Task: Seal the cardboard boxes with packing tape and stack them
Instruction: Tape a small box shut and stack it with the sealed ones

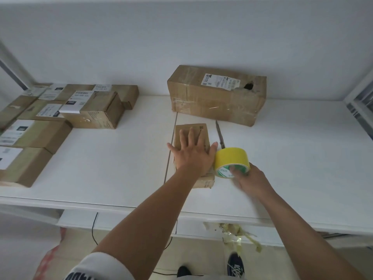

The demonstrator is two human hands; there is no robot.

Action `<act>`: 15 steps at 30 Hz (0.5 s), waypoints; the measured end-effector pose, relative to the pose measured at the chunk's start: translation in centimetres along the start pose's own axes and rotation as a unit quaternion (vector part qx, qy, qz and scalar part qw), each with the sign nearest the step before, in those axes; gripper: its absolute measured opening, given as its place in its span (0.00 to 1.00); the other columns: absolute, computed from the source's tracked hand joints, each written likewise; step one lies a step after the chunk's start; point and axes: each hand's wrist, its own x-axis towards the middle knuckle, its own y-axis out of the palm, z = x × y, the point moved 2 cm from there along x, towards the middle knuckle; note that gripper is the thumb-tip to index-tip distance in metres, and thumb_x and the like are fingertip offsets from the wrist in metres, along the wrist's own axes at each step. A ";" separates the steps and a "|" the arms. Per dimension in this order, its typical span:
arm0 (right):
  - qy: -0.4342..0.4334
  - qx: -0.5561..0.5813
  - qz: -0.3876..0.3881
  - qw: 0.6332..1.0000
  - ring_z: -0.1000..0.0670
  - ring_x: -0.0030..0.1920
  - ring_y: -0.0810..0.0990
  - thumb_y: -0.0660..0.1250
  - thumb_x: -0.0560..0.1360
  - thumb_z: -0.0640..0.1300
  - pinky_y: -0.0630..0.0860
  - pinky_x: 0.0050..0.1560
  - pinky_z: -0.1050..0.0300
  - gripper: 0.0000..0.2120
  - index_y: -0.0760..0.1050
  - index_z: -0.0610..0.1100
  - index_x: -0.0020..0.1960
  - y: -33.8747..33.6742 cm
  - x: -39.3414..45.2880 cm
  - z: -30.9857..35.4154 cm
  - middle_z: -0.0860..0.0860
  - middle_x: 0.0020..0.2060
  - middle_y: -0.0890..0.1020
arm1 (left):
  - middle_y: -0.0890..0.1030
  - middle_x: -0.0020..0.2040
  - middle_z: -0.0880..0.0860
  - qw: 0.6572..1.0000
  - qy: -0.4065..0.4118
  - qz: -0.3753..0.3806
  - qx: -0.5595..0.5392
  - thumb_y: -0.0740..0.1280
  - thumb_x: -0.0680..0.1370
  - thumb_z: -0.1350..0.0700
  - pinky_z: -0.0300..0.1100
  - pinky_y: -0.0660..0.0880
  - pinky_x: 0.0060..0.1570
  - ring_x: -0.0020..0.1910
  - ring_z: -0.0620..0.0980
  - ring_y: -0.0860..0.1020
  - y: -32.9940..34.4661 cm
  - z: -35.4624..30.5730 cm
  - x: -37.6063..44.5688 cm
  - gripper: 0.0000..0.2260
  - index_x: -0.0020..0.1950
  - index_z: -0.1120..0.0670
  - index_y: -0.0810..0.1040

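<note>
The white table fills most of the view, with a white wall behind it. At 9 o'clock on the table lies a group of closed boxes, touching one another, many with white labels; what is inside them cannot be seen. At 12 to 1 o'clock, against the wall, stands the big box, closed, with a white label on top and a dark hole near its right end; its content is not visible. In the centre lies the small box, flat and closed, its inside hidden. The left hand rests on top of this box with fingers straight and spread, pressing it down. Just to the right, at 3 o'clock from the box, the right hand grips the yellow tape roll, the fingers curled around its lower edge; the roll is touching the thumb of the left hand and stands just beside the box. Behind the roll, a thin grey knife lies on the table. At 6 o'clock, under the table edge, crumpled tape scraps hang.
</note>
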 end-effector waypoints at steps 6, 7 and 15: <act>0.022 -0.036 -0.009 0.999 0.43 0.50 0.79 0.63 0.76 0.63 0.73 0.46 0.54 0.23 0.74 0.47 0.61 -0.1 0.0 0.1 0.47 0.49 0.80 | 0.46 0.83 0.51 1.000 -0.003 -0.022 -0.019 0.41 0.83 0.39 0.68 0.45 0.74 0.81 0.56 0.41 -0.2 -0.1 -0.6 0.26 0.81 0.43 0.47; 0.025 -0.046 -0.008 0.999 0.42 0.51 0.79 0.63 0.76 0.64 0.73 0.46 0.54 0.24 0.73 0.47 0.62 -0.1 -0.1 0.1 0.46 0.51 0.81 | 0.45 0.83 0.51 1.000 0.002 -0.023 -0.008 0.40 0.84 0.40 0.69 0.44 0.74 0.81 0.57 0.41 -0.1 -0.2 -0.9 0.26 0.82 0.43 0.46; 0.036 -0.051 -0.004 0.998 0.42 0.53 0.79 0.63 0.75 0.64 0.75 0.49 0.53 0.25 0.73 0.47 0.62 -0.1 -0.4 0.4 0.45 0.54 0.81 | 0.46 0.82 0.43 0.998 -0.024 -0.004 -0.055 0.51 0.79 0.32 0.66 0.61 0.68 0.80 0.52 0.41 -0.6 0.5 -0.2 0.36 0.82 0.47 0.45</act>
